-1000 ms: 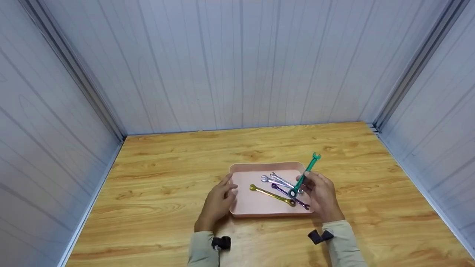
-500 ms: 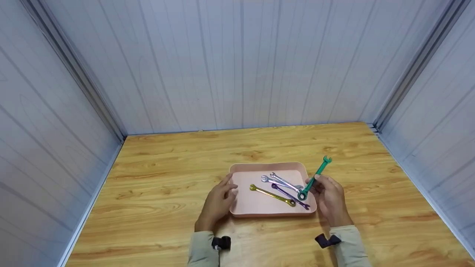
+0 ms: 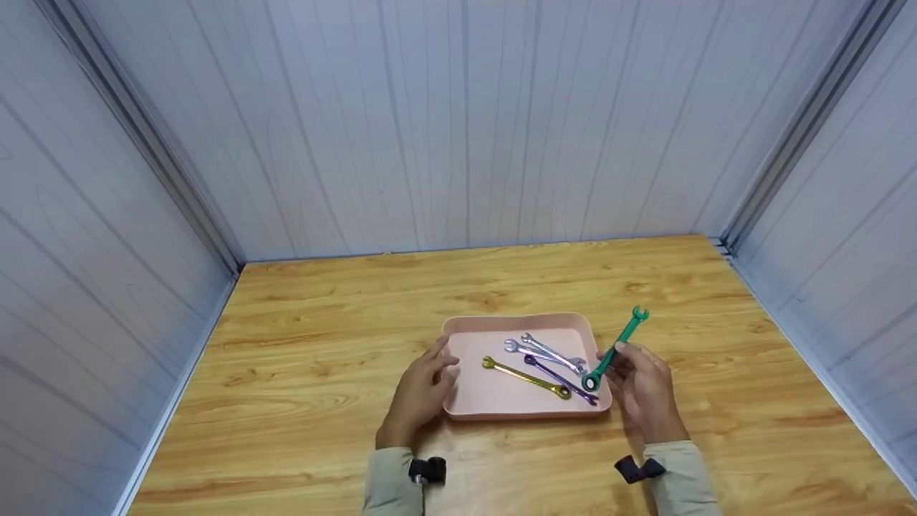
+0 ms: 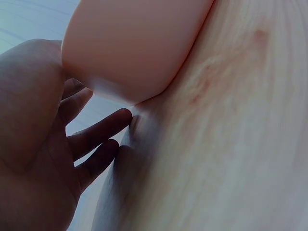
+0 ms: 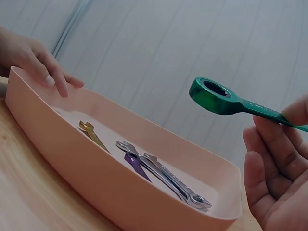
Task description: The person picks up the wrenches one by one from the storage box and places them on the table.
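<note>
A pink tray (image 3: 473,401) lies on the wooden table, its left end held by my left hand (image 3: 419,390). Some of this hand's digits hang over the rim inside the tray, and others show outside the wall in the left wrist view. My right hand (image 3: 645,387) pinches a green ratcheting combination wrench (image 3: 622,344) at its shank. The wrench slants with its ring end (image 5: 216,94) over the tray's right rim and its open end pointing up and away. In the tray lie a gold wrench (image 3: 526,378), a purple wrench (image 3: 555,376) and two silver wrenches (image 3: 551,351), which cross each other.
The wooden table (image 3: 322,344) stretches around the tray. Pale panelled walls (image 3: 458,129) stand behind and on both sides. Black wrist mounts (image 3: 428,469) sit at both sleeve cuffs.
My right hand has moved right and slightly toward me with the green wrench, from over the tray to its right edge. The left hand, the tray and the other wrenches have stayed put.
</note>
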Action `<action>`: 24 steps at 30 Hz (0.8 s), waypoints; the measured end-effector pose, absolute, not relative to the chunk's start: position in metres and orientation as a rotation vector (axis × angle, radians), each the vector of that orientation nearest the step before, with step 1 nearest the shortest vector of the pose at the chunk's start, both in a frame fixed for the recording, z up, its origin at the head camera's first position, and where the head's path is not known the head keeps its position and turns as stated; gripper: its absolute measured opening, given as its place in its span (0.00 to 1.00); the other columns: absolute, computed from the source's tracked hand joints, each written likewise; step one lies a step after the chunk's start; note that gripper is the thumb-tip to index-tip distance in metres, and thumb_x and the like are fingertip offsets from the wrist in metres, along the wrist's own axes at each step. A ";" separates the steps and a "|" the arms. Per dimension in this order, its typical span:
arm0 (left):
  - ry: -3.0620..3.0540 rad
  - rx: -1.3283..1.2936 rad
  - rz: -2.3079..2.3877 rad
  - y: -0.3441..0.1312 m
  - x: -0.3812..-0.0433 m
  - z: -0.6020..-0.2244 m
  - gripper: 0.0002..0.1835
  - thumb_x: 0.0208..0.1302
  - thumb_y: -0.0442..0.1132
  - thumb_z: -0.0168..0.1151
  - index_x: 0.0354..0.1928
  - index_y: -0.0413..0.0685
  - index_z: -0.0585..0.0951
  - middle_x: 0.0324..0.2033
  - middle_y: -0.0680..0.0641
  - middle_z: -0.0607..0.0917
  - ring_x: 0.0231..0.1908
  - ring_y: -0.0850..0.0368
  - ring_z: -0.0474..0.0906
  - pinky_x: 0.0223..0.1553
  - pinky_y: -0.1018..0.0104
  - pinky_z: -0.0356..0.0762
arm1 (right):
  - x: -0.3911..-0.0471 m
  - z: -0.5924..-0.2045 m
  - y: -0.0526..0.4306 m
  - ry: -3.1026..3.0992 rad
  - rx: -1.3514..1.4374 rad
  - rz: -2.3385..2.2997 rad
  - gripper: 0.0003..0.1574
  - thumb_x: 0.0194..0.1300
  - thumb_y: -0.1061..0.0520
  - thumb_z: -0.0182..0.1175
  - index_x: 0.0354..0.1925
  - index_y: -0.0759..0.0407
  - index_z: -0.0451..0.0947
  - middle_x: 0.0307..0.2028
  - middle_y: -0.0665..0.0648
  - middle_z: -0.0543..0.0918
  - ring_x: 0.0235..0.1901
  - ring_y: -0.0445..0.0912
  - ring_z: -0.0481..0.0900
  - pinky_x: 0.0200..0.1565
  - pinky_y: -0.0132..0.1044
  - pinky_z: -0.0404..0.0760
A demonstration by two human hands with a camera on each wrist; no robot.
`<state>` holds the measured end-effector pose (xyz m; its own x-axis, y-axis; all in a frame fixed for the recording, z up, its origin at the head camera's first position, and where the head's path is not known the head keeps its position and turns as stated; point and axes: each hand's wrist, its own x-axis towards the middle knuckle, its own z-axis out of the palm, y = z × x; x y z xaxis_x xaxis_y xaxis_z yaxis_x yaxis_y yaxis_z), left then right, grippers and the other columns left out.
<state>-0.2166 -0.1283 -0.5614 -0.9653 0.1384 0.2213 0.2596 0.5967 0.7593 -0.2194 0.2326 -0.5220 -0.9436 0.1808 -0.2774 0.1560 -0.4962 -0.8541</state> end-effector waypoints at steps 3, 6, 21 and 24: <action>-2.676 -0.342 -1.311 -0.128 -0.217 -0.562 0.13 0.72 0.41 0.60 0.52 0.45 0.86 0.72 0.49 0.68 0.70 0.45 0.64 0.69 0.46 0.61 | -0.219 -0.522 0.234 -1.549 -0.539 2.660 0.09 0.75 0.57 0.56 0.40 0.63 0.77 0.35 0.59 0.85 0.42 0.51 0.85 0.52 0.42 0.82; -2.682 -0.337 -1.317 -0.128 -0.217 -0.561 0.13 0.72 0.41 0.60 0.52 0.45 0.86 0.73 0.49 0.67 0.70 0.46 0.63 0.69 0.46 0.61 | -0.219 -0.523 0.235 -1.537 -0.527 2.661 0.09 0.75 0.58 0.56 0.37 0.62 0.78 0.34 0.59 0.85 0.42 0.51 0.85 0.51 0.42 0.82; -2.684 -0.331 -1.327 -0.127 -0.215 -0.558 0.13 0.72 0.40 0.59 0.52 0.43 0.85 0.73 0.48 0.67 0.70 0.45 0.64 0.69 0.46 0.61 | -0.219 -0.530 0.245 -1.377 -0.433 2.729 0.15 0.75 0.61 0.54 0.30 0.61 0.81 0.31 0.60 0.87 0.36 0.50 0.86 0.49 0.43 0.83; -2.679 -0.332 -1.334 -0.127 -0.215 -0.558 0.13 0.72 0.40 0.59 0.52 0.43 0.85 0.73 0.48 0.67 0.70 0.46 0.64 0.69 0.47 0.61 | -0.218 -0.531 0.248 -1.380 -0.435 2.730 0.14 0.75 0.60 0.55 0.32 0.62 0.82 0.31 0.60 0.87 0.37 0.51 0.86 0.50 0.44 0.83</action>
